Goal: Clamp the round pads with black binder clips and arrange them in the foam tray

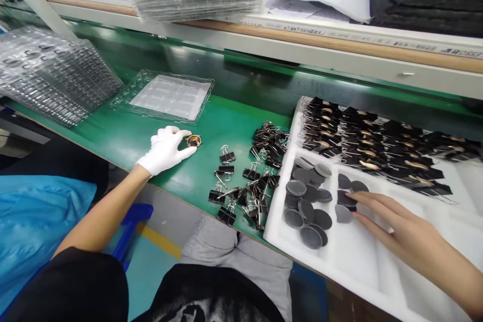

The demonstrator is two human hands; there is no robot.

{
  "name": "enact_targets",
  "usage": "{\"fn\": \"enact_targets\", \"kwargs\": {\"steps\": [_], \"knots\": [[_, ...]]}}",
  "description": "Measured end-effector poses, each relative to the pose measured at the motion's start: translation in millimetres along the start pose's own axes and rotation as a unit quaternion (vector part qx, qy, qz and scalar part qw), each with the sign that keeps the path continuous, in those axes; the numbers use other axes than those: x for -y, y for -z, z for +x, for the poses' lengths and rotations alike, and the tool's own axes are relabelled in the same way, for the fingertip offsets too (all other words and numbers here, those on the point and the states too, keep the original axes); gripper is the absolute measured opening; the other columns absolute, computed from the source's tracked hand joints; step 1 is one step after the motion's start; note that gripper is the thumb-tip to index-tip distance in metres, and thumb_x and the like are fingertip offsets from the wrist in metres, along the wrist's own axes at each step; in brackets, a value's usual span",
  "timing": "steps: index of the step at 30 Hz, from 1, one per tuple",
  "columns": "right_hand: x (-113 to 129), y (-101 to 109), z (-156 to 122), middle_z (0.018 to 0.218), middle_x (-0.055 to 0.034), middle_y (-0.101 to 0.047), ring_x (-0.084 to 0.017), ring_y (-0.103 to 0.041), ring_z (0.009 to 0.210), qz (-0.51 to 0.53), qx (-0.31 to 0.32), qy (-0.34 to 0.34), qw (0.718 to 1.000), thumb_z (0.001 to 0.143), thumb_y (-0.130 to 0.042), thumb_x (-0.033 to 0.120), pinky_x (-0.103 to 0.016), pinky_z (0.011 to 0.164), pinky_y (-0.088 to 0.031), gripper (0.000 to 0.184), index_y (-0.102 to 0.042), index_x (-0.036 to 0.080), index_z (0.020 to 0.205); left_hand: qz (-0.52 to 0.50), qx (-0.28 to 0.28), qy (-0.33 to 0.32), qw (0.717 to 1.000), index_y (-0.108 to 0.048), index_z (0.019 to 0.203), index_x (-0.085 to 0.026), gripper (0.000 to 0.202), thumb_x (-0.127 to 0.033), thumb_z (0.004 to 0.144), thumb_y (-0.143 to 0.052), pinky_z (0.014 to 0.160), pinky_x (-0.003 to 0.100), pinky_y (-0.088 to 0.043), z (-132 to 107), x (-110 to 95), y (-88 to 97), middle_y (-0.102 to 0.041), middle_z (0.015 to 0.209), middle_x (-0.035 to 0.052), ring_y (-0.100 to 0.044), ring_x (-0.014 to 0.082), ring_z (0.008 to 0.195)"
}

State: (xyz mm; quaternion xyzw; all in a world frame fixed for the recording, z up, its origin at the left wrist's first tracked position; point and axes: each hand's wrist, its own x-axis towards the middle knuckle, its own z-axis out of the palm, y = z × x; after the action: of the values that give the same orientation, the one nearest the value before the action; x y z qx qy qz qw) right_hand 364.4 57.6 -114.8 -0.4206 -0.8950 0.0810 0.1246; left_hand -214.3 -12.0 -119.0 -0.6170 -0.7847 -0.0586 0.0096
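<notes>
Pinching a round part [193, 141] by one edge, centre-left, in left hand [165, 151], so could slip lol. Touching grey disc [343, 214] at right with right hand [405, 229], can't tell if gripped; crowded, might drag dark discs [359, 186].

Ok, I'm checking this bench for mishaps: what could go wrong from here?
The left hand pinches a small round part at its side, so it might slip onto the table.
The right hand, at the dark discs, is bare and could smudge them.
Some clips lie close to the table's front edge and may get knocked off.
</notes>
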Motion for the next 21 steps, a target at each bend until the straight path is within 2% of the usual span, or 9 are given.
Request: {"fn": "enact_targets", "kwargs": {"steps": [2, 5, 8, 11, 14, 18, 20, 21], "knots": [[3.0, 3.1, 3.8, 0.127, -0.0067, -0.075, -0.033, -0.079, 0.105, 0.011, -0.014, 0.004, 1.0, 0.1, -0.056, 0.039, -0.048, 0.089, -0.067, 0.023, -0.069, 0.041, 0.119, 0.01, 0.012, -0.013, 1.0, -0.062, 0.145, -0.031, 0.067, -0.068, 0.089, -0.061, 0.101, 0.05, -0.042, 5.9, -7.7, 2.2, -0.056, 0.138, 0.0155, -0.052, 0.0402, 0.127], [8.4, 9.4, 10.6, 0.123, -0.007, -0.078, -0.032, -0.08, 0.106, 0.03, -0.003, -0.001, 1.0, 0.099, -0.058, 0.032, -0.047, 0.098, -0.064, 0.021, -0.074, 0.043, 0.108, 0.012, 0.02, -0.063, 0.998, -0.066, 0.138, -0.033, 0.059, -0.067, 0.09, -0.063, 0.103, 0.051, -0.039, 18.9, -15.6, 2.7, -0.057, 0.139, 0.0132, -0.051, 0.0391, 0.127], [13.9, 13.3, 15.4, 0.125, -0.0105, -0.078, -0.032, -0.079, 0.109, 0.039, 0.014, -0.005, 0.999, 0.1, -0.058, 0.032, -0.048, 0.102, -0.061, 0.025, -0.074, 0.045, 0.114, 0.026, 0.019, -0.115, 0.993, -0.07, 0.128, -0.027, 0.052, -0.063, 0.092, -0.063, 0.103, 0.052, -0.038, 30.0, -20.9, -0.4, -0.06, 0.137, 0.0137, -0.053, 0.0386, 0.124], [16.7, 13.5, 17.9, 0.13, -0.0127, -0.076, -0.034, -0.077, 0.113, 0.036, 0.02, -0.013, 0.999, 0.1, -0.061, 0.032, -0.05, 0.1, -0.061, 0.028, -0.073, 0.043, 0.123, 0.042, 0.011, -0.173, 0.984, -0.07, 0.129, -0.022, 0.05, -0.058, 0.095, -0.065, 0.104, 0.053, -0.038, 35.6, -25.4, -2.2, -0.062, 0.136, 0.016, -0.054, 0.0388, 0.124], [18.8, 15.3, 21.0, 0.131, -0.0127, -0.076, -0.035, -0.078, 0.113, 0.045, 0.018, -0.013, 0.999, 0.099, -0.061, 0.029, -0.052, 0.1, -0.062, 0.027, -0.075, 0.04, 0.119, 0.039, -0.017, -0.213, 0.976, -0.07, 0.127, -0.02, 0.048, -0.053, 0.093, -0.071, 0.106, 0.055, -0.038, 37.3, -30.8, 1.9, -0.065, 0.134, 0.0182, -0.055, 0.0398, 0.127], [36.4, 26.7, 37.8, 0.11, -0.0126, -0.08, -0.033, -0.079, 0.098, 0.069, -0.053, -0.059, 0.994, 0.096, -0.064, 0.025, -0.05, 0.087, -0.063, 0.018, -0.074, 0.033, 0.108, -0.041, -0.033, -0.277, 0.959, -0.068, 0.125, -0.019, 0.046, -0.049, 0.091, -0.075, 0.103, 0.048, -0.045, 40.0, -47.9, 15.0, -0.068, 0.133, 0.0172, -0.062, 0.0357, 0.125], [55.9, 33.3, 56.0, 0.098, -0.0115, -0.079, -0.029, -0.077, 0.086, 0.128, -0.113, -0.109, 0.979, 0.093, -0.069, 0.027, -0.046, 0.078, -0.062, 0.012, -0.073, 0.029, 0.103, -0.082, -0.023, -0.305, 0.949, -0.063, 0.133, -0.019, 0.05, -0.049, 0.094, -0.072, 0.098, 0.043, -0.05, 43.1, -66.2, 23.6, -0.071, 0.13, 0.0153, -0.068, 0.0313, 0.115], [67.6, 36.1, 67.5, 0.094, -0.01, -0.079, -0.026, -0.076, 0.081, 0.194, -0.131, -0.128, 0.964, 0.092, -0.069, 0.028, -0.043, 0.076, -0.062, 0.011, -0.073, 0.027, 0.103, -0.092, -0.018, -0.319, 0.943, -0.061, 0.136, -0.019, 0.052, -0.05, 0.095, -0.07, 0.094, 0.041, -0.051, 45.3, -78.3, 28.6, -0.072, 0.127, 0.014, -0.07, 0.0295, 0.108]]}}
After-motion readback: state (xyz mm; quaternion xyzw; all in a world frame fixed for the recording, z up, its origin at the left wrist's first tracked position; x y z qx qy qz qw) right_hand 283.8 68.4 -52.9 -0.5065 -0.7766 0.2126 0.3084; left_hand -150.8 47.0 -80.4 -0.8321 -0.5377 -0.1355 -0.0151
